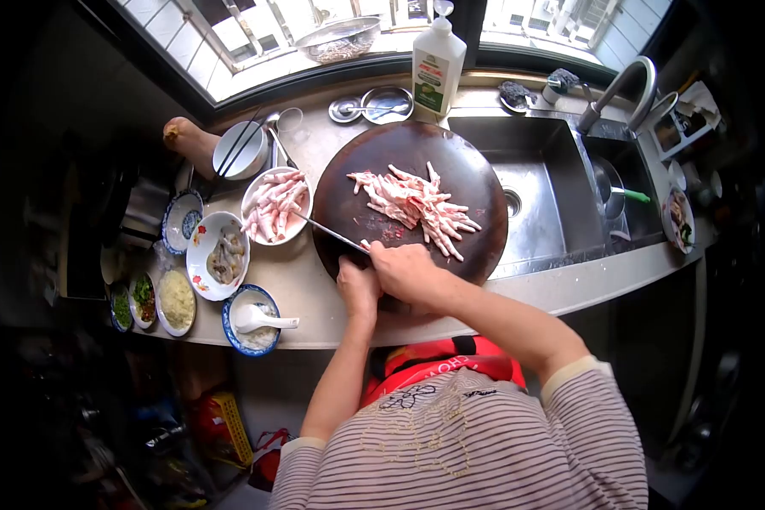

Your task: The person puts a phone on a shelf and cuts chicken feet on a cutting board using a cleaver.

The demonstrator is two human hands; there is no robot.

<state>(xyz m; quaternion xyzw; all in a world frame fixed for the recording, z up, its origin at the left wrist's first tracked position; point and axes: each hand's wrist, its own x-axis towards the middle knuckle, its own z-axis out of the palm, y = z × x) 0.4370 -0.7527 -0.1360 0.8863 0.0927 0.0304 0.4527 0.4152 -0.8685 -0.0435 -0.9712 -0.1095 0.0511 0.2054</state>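
A large round dark cutting board (pixel 476 195) lies on the counter before me. My right hand (pixel 410 272) is closed around a knife (pixel 336 231), whose narrow-looking blade points up and left over the board's edge. Close below it, my left hand (pixel 359 287) is closed at the board's near edge; what its fingers hold, if anything, is hidden. Pale chicken feet (pixel 421 204) are heaped in the middle of the board, with small red bits beside them. Left of the board, a white bowl (pixel 253 235) holds more chicken feet, near the knife's tip.
A floral bowl of shrimp (pixel 197 270) and a blue-rimmed bowl (pixel 231 327) with a white spoon (pixel 259 318) stand left. Small dishes of chopped ingredients (pixel 177 302) line the edge. A white pump bottle (pixel 438 68) stands behind the board; a steel sink (pixel 544 212) lies right.
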